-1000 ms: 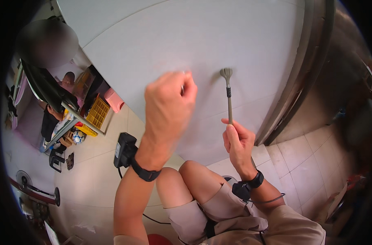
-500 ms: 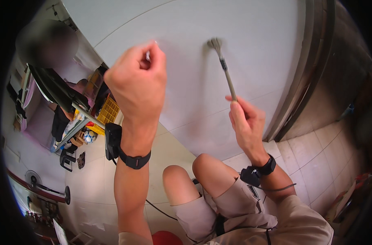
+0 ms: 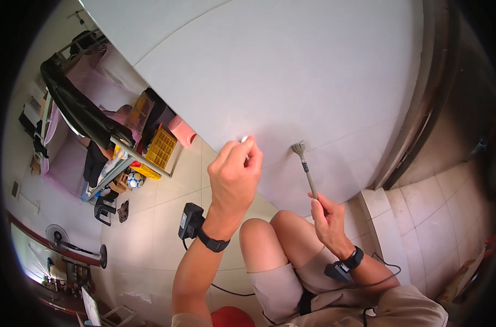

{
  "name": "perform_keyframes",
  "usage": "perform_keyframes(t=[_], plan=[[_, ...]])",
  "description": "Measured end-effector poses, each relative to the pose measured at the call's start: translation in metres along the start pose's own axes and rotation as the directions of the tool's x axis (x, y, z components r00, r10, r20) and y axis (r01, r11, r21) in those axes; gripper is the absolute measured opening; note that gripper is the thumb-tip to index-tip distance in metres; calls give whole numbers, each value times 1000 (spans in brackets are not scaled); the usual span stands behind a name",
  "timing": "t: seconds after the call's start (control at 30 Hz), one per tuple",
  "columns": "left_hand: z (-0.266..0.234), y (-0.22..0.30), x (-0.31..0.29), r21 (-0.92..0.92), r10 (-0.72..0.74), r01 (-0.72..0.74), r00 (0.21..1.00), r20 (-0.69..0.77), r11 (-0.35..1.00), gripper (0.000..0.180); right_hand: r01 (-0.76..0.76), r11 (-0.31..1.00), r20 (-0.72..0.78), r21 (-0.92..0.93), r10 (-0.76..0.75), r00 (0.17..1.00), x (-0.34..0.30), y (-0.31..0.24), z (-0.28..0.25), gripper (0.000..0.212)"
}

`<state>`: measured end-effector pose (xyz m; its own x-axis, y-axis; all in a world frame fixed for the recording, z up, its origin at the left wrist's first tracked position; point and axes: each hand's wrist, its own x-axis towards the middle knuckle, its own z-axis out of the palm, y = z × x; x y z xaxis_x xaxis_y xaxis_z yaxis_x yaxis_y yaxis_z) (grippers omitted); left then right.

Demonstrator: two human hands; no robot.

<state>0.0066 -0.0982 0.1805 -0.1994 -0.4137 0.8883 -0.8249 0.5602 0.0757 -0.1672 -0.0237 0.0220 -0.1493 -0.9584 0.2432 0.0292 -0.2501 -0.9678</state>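
A pale wall is filling the upper middle; a metal bed frame is standing to the left, with a yellow crate resting beside it. The left hand is closing in a fist, its fingertips pinching a small white piece. The right hand is gripping the lower end of a long-handled tool, whose fan-shaped grey head is pointing upward before the wall; whether they are touching cannot be told. The white piece is showing left of the head.
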Motion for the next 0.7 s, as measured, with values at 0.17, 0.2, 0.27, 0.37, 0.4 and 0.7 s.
perform_keyframes(t=[0.17,0.2,0.27,0.37,0.4,0.7], plan=[[-12,-5,2,-22,-22,21,999,-37,1000,9,117,993,3,-25,-117,993,28,-32,4,23],[-17,-7,9,-10,-16,16,999,-43,1000,9,152,988,3,-7,-152,988,40,-46,8,23],[-22,-10,27,30,33,-29,989,-147,999,8,182,975,-5,125,-183,983,61,-78,18,23],[-28,-10,58,-45,-4,-9,960,-280,999,13,193,948,42,252,-210,977,85,-131,29,23],[-30,-11,64,-13,-1,-3,952,-306,1000,12,194,947,47,255,-213,976,89,-138,35,23],[-10,-10,-6,-147,-232,209,959,-162,967,9,81,994,54,70,-85,995,33,-45,44,23]])
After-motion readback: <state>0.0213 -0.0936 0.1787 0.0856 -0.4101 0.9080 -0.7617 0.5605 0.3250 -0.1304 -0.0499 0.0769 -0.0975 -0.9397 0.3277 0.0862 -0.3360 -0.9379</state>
